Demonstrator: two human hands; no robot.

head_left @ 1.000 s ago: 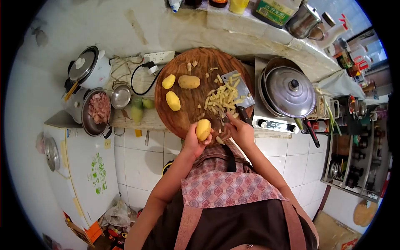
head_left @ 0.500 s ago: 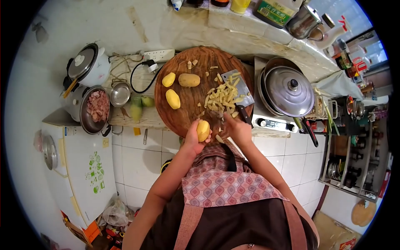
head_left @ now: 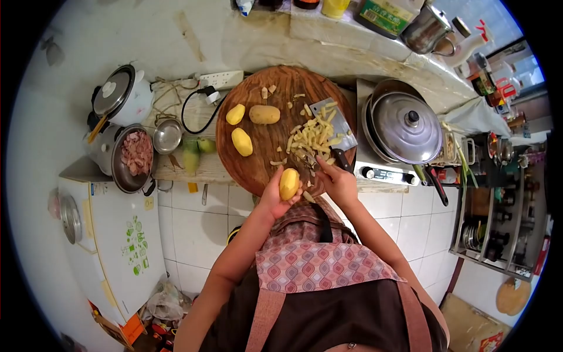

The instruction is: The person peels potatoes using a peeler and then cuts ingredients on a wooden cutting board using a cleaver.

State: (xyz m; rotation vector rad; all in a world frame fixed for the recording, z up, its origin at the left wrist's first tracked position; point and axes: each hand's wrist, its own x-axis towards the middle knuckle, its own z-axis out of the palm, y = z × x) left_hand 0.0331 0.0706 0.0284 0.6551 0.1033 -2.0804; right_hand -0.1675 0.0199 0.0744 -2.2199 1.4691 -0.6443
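In my left hand [head_left: 275, 192] I hold a peeled yellow potato [head_left: 289, 184] over the near edge of the round wooden chopping board [head_left: 258, 167]. My right hand [head_left: 339, 183] is beside it, fingers closed on a small greyish tool [head_left: 309, 158] that looks like a peeler, though blur hides its shape. Potato strips [head_left: 314, 134] are heaped on the board, partly on the blade of a cleaver [head_left: 346, 132]. Two peeled potatoes, one upper [head_left: 236, 114] and one lower [head_left: 241, 142], lie left, near an unpeeled potato [head_left: 264, 114].
A lidded pan [head_left: 407, 129] sits on the cooktop to the right, its handle sticking out. Leftward are a pan of raw meat [head_left: 136, 154], a metal bowl [head_left: 168, 136], a rice cooker [head_left: 120, 97], green vegetables [head_left: 192, 151] and a power strip [head_left: 223, 78].
The held potato has turned and shifted slightly down and right, showing more of its length. My right hand has moved slightly beside it. Small scraps near it look rearranged.
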